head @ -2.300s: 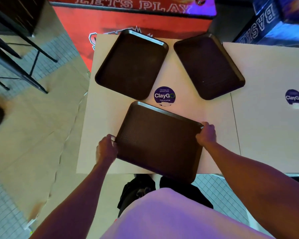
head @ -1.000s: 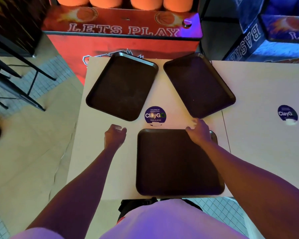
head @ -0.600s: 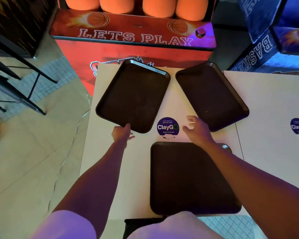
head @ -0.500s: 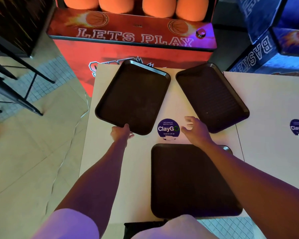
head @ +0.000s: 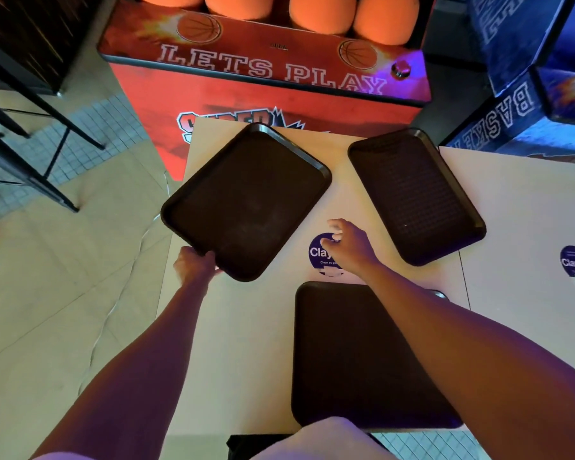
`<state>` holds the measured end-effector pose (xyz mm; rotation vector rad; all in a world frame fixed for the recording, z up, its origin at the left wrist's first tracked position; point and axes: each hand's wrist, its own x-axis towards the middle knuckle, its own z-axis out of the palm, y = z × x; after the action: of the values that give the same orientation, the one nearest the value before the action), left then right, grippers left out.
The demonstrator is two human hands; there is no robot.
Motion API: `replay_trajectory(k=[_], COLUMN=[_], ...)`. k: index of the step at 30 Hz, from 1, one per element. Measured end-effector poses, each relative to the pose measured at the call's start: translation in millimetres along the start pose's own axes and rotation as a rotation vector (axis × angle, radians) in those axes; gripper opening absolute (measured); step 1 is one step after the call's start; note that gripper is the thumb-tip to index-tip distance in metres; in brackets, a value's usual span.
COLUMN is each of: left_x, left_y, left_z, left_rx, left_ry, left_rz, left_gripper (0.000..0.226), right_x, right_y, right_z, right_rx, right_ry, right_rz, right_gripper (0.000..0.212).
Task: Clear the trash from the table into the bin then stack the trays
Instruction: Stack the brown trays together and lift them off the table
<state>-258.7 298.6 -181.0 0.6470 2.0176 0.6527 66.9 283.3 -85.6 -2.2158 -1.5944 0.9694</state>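
Three dark brown trays lie on a beige table [head: 246, 343]. The near tray [head: 356, 353] sits square at the front edge, partly under my right forearm. The far left tray [head: 246, 200] lies at an angle, and my left hand [head: 196, 265] grips its near left corner, thumb on the rim. The far right tray [head: 415, 194] lies angled beside it, untouched. My right hand [head: 349, 245] hovers with fingers spread over a round blue ClayGo sticker [head: 317, 257] between the trays, holding nothing.
A red "LETS PLAY" basketball arcade machine [head: 266, 71] stands right behind the table. A blue arcade cabinet [head: 525, 94] stands at the back right. Black stool legs [head: 30, 154] stand on the floor to the left. A second table [head: 528, 260] adjoins on the right.
My left hand closed on the far left tray's near corner and the tray has shifted. My right hand moved left over the sticker.
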Motion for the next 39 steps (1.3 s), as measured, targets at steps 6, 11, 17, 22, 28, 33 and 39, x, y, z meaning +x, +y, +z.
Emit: replay_trajectory(k=[6, 11, 17, 22, 28, 33, 39], left_x=[17.2, 58.8, 50.3, 59.6, 76.3, 38.1, -14.8], left_y=[-21.9, -53.3, -47.5, -58.7, -59.0, -15.2, 17.2], left_z=[-54.9, -92.8, -103.6, -106.2, -102.4, -76.7, -34.0], left_rx=[0.110, 0.279, 0.283, 0.276, 0.264, 0.317, 0.439], left_ry=[0.033, 0.023, 0.011, 0.014, -0.050, -0.087, -0.256], left_rz=[0.009, 0.026, 0.067, 0.123, 0.221, 0.357, 0.465], left_gripper=[0.027, 0.035, 0.030, 0.037, 0.035, 0.023, 0.021], right_x=[20.0, 46.2, 74.5, 81.0, 61.9, 24.3, -40.6], right_y=[-12.5, -12.9, -15.7, -5.2, 22.3, 46.6, 112.8], right_z=[24.1, 39.2, 55.3, 64.7, 42.8, 1.5, -43.8], right_rx=[-0.053, -0.091, -0.203, -0.218, -0.120, -0.099, -0.052], right_ry=[-0.038, -0.035, 0.075, 0.043, 0.078, 0.164, 0.230], right_rz=[-0.017, -0.032, -0.013, 0.060, 0.152, 0.210, 0.308], right_gripper=[0.057, 0.056, 0.053, 0.052, 0.052, 0.048, 0.036])
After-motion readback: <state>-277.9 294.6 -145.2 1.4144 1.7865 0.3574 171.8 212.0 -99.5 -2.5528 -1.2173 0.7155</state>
